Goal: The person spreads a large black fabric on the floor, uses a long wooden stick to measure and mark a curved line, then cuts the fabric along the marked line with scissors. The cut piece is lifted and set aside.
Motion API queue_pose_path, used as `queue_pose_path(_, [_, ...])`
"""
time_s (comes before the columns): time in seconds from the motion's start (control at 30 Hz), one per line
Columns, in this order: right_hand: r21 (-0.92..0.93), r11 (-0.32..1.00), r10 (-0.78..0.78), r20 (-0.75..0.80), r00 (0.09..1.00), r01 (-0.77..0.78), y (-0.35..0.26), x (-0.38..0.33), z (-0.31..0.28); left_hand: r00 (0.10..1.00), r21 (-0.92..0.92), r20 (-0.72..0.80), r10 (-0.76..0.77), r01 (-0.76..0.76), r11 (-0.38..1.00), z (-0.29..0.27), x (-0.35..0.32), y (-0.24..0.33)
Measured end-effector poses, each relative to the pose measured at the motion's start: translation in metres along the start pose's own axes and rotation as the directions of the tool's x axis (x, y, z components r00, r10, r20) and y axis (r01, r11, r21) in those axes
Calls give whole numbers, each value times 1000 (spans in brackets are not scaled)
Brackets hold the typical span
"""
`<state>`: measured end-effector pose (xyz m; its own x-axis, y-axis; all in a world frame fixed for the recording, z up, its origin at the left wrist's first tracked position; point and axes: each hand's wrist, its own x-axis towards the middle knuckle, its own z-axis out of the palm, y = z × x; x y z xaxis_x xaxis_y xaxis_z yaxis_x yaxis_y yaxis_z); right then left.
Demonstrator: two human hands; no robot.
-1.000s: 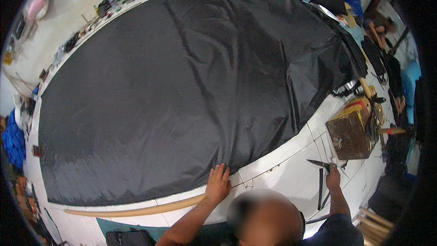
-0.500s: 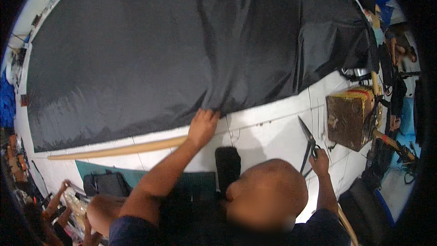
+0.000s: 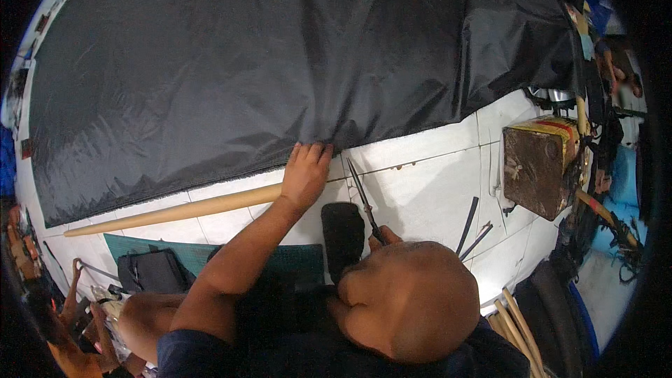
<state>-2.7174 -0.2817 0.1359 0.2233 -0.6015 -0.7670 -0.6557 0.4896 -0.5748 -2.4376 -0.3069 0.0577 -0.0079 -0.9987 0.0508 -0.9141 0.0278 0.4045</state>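
Observation:
A broad sheet of black fabric [image 3: 210,77] lies over the floor, creased toward the right, with a slightly frayed near edge. My left hand [image 3: 306,173] is at that edge, fingers curled onto the cloth; the thumb is hidden. In my right hand [image 3: 383,239], mostly hidden behind my bent knee [image 3: 413,301], is a pair of black-handled scissors [image 3: 367,204]. Their blades point up toward the fabric edge, just right of my left hand. My dark footwear [image 3: 343,234] stands on the floor between both hands.
A long tan tube [image 3: 175,211] lies along the fabric's near edge. Under my left arm is a green mat [image 3: 269,266] beside a black bag [image 3: 150,269]. A worn brown box [image 3: 535,171] stands at right, near dark strips [image 3: 467,225]. Another person's arm [image 3: 73,290] shows lower left.
My right hand has brought the scissors leftward from beside the box to near the fabric edge. The dark strips on the floor now show fully. My left hand stays at the cloth's edge.

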Motion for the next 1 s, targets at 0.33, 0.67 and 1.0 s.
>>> queue_pose_path(0.33, [1,1000,-7,69,998,7,-19,22,33,999,-42,30,-14,15,999,11,-11,6])
queue_pose_path(0.67, [-10,1000,-22,69,997,23,-37,48,58,999,-82,52,6,-1,997,8,-11,9])
queue_pose_path(1.0, [7,988,-153,-66,986,153,-17,54,74,996,-40,93,-2,6,999,8,-13,9])
